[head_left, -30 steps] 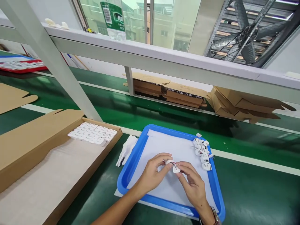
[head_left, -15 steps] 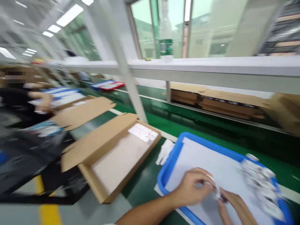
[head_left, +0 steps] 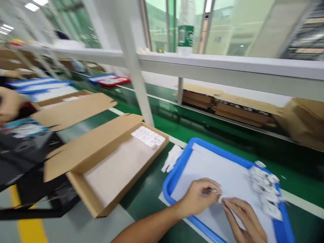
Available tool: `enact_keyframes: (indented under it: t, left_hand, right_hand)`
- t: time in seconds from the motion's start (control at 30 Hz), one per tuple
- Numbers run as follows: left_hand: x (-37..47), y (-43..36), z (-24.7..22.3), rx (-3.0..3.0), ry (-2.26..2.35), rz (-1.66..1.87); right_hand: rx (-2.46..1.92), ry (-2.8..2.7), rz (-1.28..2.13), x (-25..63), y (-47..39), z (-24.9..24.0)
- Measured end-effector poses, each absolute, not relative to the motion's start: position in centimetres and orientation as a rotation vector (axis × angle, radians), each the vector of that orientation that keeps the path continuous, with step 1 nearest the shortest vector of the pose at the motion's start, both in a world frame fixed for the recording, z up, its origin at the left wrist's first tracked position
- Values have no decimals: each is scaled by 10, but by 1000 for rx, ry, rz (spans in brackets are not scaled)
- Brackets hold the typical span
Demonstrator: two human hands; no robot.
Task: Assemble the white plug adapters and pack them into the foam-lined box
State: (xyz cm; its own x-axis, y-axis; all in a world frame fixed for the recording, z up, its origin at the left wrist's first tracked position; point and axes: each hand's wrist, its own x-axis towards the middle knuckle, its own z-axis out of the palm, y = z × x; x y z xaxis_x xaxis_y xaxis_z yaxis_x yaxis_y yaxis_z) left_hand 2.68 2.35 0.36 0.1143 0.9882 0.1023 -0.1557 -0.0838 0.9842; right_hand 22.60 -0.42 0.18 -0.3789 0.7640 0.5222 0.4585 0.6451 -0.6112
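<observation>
Over the blue tray (head_left: 217,143), both of my hands meet at a small white part (head_left: 220,199). My left hand (head_left: 201,197) is closed, thumb and fingertips pinching the left side of this part. From the right, the fingertips of my right hand (head_left: 244,219) press on the same part. Its exact shape is too small to tell. White paper (head_left: 215,165) lines the tray. Several white pieces (head_left: 265,189) are heaped along the tray's right side.
An open cardboard box (head_left: 113,175) with rows of white pieces (head_left: 148,136) stands left of the tray. Between them lies a white glove (head_left: 172,158). A shelf (head_left: 227,64) bearing a bottle (head_left: 185,37) runs behind. Another person's arm (head_left: 10,104) shows at far left.
The view has shifted, so the box and tray appear further left and slightly higher. Both hands remain together at the small white part. The other person is now mostly out of view.
</observation>
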Motion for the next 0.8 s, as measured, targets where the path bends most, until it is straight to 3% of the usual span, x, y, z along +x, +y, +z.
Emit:
enact_keyframes:
  t: [0.13, 0.6, 0.8]
  left_hand:
    - [14, 27, 6, 1169, 743, 1140]
    - [16, 28, -8, 1090, 798, 1157]
    - [14, 27, -5, 1150, 835, 1156]
  right_hand:
    - [-936, -1928, 253, 223, 6, 3]
    - [-815, -2148, 195, 217, 9, 3]
    - [-895, -2085, 485, 217, 6, 9]
